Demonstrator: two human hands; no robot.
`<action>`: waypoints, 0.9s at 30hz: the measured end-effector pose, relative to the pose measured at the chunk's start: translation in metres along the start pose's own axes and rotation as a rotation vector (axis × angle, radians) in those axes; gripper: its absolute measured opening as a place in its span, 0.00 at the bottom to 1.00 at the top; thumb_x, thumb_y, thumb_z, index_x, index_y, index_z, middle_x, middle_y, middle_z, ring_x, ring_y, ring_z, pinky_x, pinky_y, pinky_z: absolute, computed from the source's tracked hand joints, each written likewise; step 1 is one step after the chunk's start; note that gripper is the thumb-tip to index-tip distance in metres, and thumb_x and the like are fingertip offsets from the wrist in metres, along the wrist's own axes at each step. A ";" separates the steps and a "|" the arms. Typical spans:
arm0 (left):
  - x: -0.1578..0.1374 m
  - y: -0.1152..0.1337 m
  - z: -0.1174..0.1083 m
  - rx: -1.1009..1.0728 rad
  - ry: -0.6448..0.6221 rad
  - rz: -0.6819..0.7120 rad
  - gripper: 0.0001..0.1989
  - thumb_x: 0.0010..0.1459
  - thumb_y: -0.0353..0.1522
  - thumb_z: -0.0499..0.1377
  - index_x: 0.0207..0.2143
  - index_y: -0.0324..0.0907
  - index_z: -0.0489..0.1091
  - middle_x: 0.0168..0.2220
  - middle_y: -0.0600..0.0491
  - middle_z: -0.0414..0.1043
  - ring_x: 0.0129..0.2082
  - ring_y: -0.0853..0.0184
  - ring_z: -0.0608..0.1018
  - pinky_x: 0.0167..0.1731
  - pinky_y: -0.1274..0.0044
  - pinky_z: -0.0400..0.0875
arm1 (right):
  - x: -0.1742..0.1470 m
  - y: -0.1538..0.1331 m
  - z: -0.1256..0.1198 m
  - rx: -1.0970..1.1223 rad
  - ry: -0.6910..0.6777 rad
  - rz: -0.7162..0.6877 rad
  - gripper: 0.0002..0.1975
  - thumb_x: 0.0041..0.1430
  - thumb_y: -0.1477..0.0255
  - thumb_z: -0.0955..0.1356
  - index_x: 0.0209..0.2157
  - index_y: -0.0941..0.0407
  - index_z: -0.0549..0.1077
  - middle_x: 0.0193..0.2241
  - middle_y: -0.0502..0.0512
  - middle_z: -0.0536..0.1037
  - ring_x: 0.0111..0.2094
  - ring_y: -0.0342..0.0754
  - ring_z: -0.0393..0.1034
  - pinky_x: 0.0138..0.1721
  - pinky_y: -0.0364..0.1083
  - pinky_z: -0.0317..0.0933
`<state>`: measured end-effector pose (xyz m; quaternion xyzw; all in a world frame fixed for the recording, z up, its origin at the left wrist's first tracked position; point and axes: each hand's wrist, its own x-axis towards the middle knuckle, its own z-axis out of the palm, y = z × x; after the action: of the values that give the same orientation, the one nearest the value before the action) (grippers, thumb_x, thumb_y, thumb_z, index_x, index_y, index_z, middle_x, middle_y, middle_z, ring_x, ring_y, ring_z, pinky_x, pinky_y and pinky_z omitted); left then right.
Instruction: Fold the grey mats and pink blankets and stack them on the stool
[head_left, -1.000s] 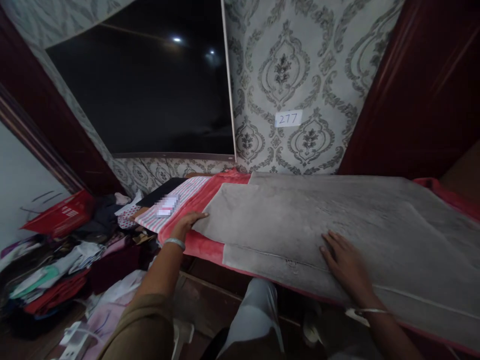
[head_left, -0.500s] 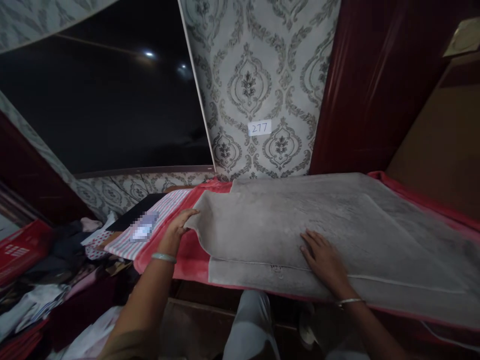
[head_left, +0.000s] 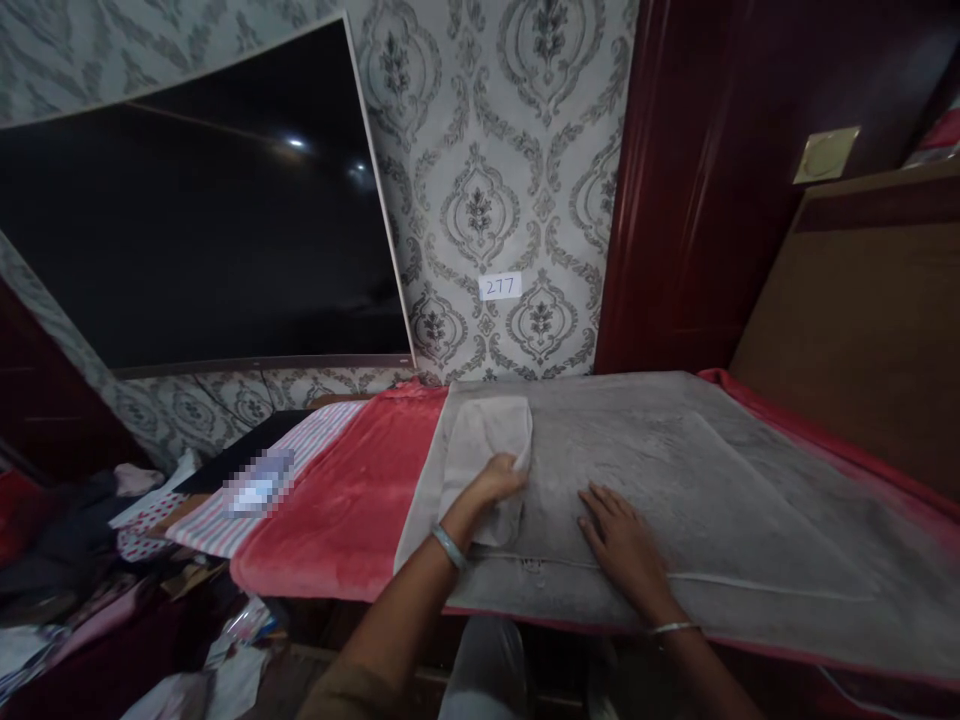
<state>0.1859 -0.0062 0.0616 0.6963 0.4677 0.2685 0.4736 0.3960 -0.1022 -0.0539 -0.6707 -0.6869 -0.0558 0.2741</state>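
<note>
A grey plush cloth (head_left: 660, 470) lies spread over a red plush blanket (head_left: 352, 480). One layer of its left end is folded back to the right, making a flap (head_left: 480, 430) with a paler underside. My left hand (head_left: 496, 480) is closed on the right edge of this flap; its fingertips are partly hidden. To the right of it, my right hand (head_left: 624, 535) rests flat on the cloth with fingers stretched out. A small dark mark, too blurred to read, shows near the cloth's front edge between the hands.
A striped cloth (head_left: 202, 525) with a blurred-out object on it lies left of the red blanket. Clothes and bags (head_left: 82, 640) are heaped at the lower left. A large black screen (head_left: 225, 220) hangs behind, and a brown cardboard box (head_left: 862, 300) stands at the right.
My left hand has carried the cloth's left edge rightward, folding it over and uncovering more red blanket. My right hand stays flat on the cloth. The view has shifted slightly.
</note>
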 end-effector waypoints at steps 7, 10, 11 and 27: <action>-0.011 -0.031 0.028 -0.016 0.032 -0.076 0.14 0.45 0.29 0.54 0.34 0.39 0.76 0.23 0.55 0.67 0.26 0.67 0.70 0.26 0.78 0.65 | -0.005 0.014 0.005 -0.003 0.057 -0.070 0.28 0.67 0.60 0.55 0.56 0.59 0.74 0.59 0.63 0.71 0.61 0.60 0.63 0.61 0.60 0.58; -0.017 -0.031 0.032 -0.016 0.064 -0.103 0.12 0.46 0.28 0.56 0.32 0.40 0.77 0.25 0.52 0.69 0.24 0.67 0.70 0.27 0.75 0.66 | -0.009 0.036 0.024 0.013 0.111 -0.137 0.29 0.66 0.56 0.55 0.54 0.58 0.74 0.57 0.65 0.73 0.59 0.63 0.65 0.58 0.63 0.62; -0.018 -0.033 0.033 -0.008 0.082 -0.107 0.12 0.46 0.28 0.56 0.32 0.41 0.77 0.25 0.51 0.70 0.24 0.67 0.70 0.27 0.73 0.66 | -0.008 0.043 0.033 0.015 0.128 -0.158 0.30 0.66 0.55 0.55 0.54 0.58 0.74 0.56 0.66 0.73 0.58 0.64 0.66 0.57 0.64 0.62; -0.018 -0.022 -0.021 -0.226 0.045 -0.138 0.10 0.48 0.29 0.60 0.34 0.37 0.76 0.23 0.58 0.67 0.21 0.71 0.69 0.24 0.79 0.65 | -0.008 0.053 0.043 0.045 0.062 -0.165 0.36 0.63 0.50 0.54 0.54 0.62 0.74 0.57 0.67 0.73 0.57 0.65 0.68 0.58 0.65 0.62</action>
<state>0.1523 -0.0117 0.0519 0.5984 0.4919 0.3018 0.5558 0.4329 -0.0850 -0.1091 -0.6036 -0.7321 -0.0836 0.3044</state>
